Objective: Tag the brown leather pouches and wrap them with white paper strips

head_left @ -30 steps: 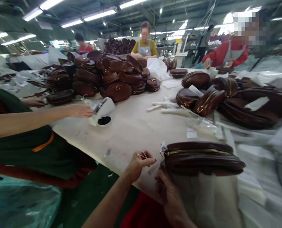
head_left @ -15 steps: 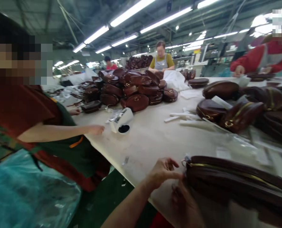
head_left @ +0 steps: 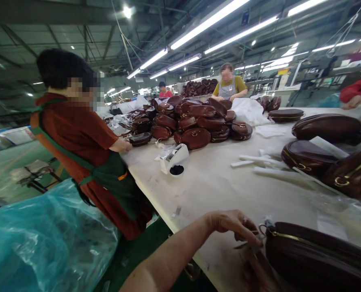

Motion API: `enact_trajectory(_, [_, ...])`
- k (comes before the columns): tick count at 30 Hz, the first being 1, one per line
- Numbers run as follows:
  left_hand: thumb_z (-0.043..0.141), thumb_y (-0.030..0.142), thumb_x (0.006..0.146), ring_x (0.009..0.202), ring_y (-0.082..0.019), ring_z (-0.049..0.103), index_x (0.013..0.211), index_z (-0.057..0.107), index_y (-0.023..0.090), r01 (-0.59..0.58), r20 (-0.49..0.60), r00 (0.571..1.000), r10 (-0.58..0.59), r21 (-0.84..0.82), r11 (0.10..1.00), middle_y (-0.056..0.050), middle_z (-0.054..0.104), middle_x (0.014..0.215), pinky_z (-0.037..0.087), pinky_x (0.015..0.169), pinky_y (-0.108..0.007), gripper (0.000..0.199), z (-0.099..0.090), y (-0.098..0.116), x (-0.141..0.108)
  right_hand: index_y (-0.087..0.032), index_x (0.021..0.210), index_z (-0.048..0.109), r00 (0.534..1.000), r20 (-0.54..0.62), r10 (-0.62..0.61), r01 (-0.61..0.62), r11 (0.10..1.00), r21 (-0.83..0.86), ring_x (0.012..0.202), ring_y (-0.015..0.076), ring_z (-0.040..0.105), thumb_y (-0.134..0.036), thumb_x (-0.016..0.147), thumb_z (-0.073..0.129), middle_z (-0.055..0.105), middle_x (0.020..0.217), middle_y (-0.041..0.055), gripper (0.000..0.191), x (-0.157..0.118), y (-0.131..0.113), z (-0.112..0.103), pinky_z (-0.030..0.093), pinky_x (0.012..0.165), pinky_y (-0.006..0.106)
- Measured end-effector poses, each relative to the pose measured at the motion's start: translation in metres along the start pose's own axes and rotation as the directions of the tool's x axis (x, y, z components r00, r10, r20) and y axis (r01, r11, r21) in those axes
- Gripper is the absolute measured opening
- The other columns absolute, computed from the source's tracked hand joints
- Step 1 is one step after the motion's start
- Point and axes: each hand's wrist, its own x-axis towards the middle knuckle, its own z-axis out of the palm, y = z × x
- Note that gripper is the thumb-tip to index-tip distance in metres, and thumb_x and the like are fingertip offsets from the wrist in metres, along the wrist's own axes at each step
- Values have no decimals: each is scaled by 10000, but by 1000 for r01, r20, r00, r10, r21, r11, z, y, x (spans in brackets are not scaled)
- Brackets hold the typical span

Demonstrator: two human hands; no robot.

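Observation:
A dark brown leather bag with a brass zipper lies at the lower right, its near end towards me. A metal ring stands out from that end, with a scrap of clear wrapping beside it. My left hand reaches over the table, its thumb and fingers pinched together just by the ring. What they grip is too small to make out. Below it my right hand is curled against the bag's end, partly in shadow. A thin pointed sliver shows between the hands; its kind is unclear.
A white tape dispenser stands mid-table. Behind it is a heap of brown bags; more bags and white strips lie to the right. A co-worker stands left, near a blue plastic bag. Others work farther back.
My view has swung left, so the table and bags sit farther right. The co-worker at left has drawn one arm back from near the tape dispenser. My hands stay at the bag's ring.

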Motion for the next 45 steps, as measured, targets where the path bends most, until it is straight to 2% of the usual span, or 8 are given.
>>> enact_trajectory(4, [778, 653, 401, 533, -103, 383, 663, 630, 181, 2, 7, 1000, -2, 64, 998, 28, 474, 567, 290, 507, -257, 560, -3, 7, -8, -238, 752, 678, 999, 22, -32, 35, 988, -152, 383, 55, 440, -301, 534, 854, 581, 499, -69, 288, -2, -1, 1, 374, 359, 175])
enact_trajectory(9, [750, 702, 389, 540, -97, 394, 682, 633, 173, -28, -84, 996, 29, 23, 999, 22, 504, 600, 300, 513, -255, 615, 2, 7, -13, -236, 801, 704, 1000, -13, -10, 7, 984, -179, 538, 96, 574, -296, 501, 873, 707, 761, -13, 349, -10, -7, 7, 422, 434, 175])
enact_trajectory(12, [784, 626, 419, 519, -94, 402, 680, 630, 159, -72, -178, 982, 62, -50, 996, 23, 508, 574, 301, 501, -251, 557, 9, 7, -19, -203, 756, 699, 1000, 13, 1, 1, 986, -169, 392, 57, 423, -318, 495, 871, 610, 563, -26, 332, -21, -9, 13, 296, 350, 168])
enact_trajectory(15, [826, 497, 458, 481, -84, 411, 625, 603, 142, -138, -284, 954, 99, -123, 983, 19, 527, 533, 281, 476, -236, 450, 16, 8, -30, -174, 759, 694, 995, 92, -31, 49, 979, -198, 363, 24, 309, -367, 503, 860, 484, 471, -62, 361, -39, -15, 22, 209, 345, 148])
enact_trajectory(22, [776, 371, 636, 516, -92, 486, 641, 575, 129, -219, -264, 954, 140, -296, 930, -8, 572, 544, 339, 550, -221, 314, 13, 0, -48, -157, 920, 693, 954, 298, -30, 115, 956, -270, 370, 2, 254, -375, 577, 801, 540, 575, -47, 421, -69, -37, 41, 155, 365, 160])
enact_trajectory(27, [788, 429, 601, 546, -113, 513, 611, 533, 142, -262, -321, 936, 142, -371, 891, -38, 605, 602, 351, 562, -228, 384, 22, -10, -56, -137, 807, 694, 947, 132, -294, 322, 887, -330, 404, 41, 296, -448, 590, 786, 448, 459, -60, 390, -69, -34, 44, 218, 399, 178])
enact_trajectory(37, [795, 462, 619, 610, -123, 476, 697, 688, 150, -354, -361, 909, 209, -405, 843, -34, 584, 645, 347, 578, -233, 340, 44, -39, -62, -168, 726, 647, 774, -32, -632, 548, 695, -465, 418, 68, 323, -560, 654, 705, 467, 495, -46, 403, -39, -19, 50, 281, 398, 216])
enact_trajectory(45, [803, 542, 557, 642, -157, 531, 828, 756, 225, -385, -490, 849, 200, -312, 869, -49, 637, 841, 415, 598, -270, 420, 62, -38, -67, -186, 802, 634, 867, 51, -497, 479, 797, -368, 370, 56, 267, -697, 644, 641, 358, 449, -76, 535, -31, -9, 48, 194, 375, 211])
